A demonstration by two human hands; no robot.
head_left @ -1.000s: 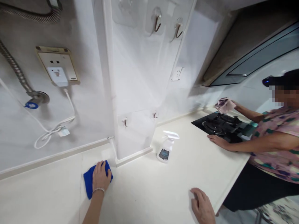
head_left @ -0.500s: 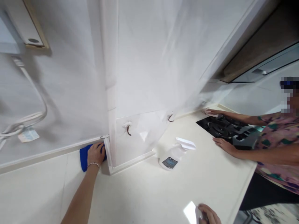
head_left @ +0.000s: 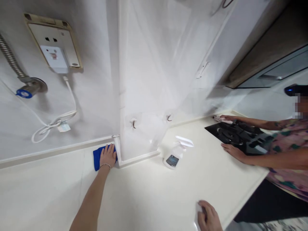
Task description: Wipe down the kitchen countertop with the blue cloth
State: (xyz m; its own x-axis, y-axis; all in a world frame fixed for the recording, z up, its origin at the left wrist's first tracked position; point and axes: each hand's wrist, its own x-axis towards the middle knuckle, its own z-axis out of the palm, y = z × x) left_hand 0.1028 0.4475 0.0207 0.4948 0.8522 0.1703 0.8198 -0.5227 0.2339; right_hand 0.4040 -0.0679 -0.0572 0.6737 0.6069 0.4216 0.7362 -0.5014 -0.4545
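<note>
My left hand (head_left: 108,156) lies on a folded blue cloth (head_left: 97,158), pressing it to the white counter in the corner where the back wall meets a jutting wall section. Its fingers are spread forward over the cloth, and a thin bracelet circles the wrist. Low in the view, my right hand (head_left: 209,216) rests at the counter with curled fingers; whether anything is inside them is hidden. A pale patch beside its fingertips could be glare or an object. Between my hands, farther back, stands a white spray bottle (head_left: 173,157) with a dark label.
At right, a co-worker's one hand (head_left: 233,153) rests on the counter (head_left: 144,192); the other holds a pale cloth (head_left: 220,119) by a black gas hob (head_left: 228,134). Hooks (head_left: 134,123) stick out from the wall. A socket (head_left: 55,41), looped white cord (head_left: 55,123) and valve (head_left: 30,89) are at left.
The view has shifted left, bringing the socket and valve into sight. My left fingers, bent over the cloth before, now lie flatter. More of my right hand shows.
</note>
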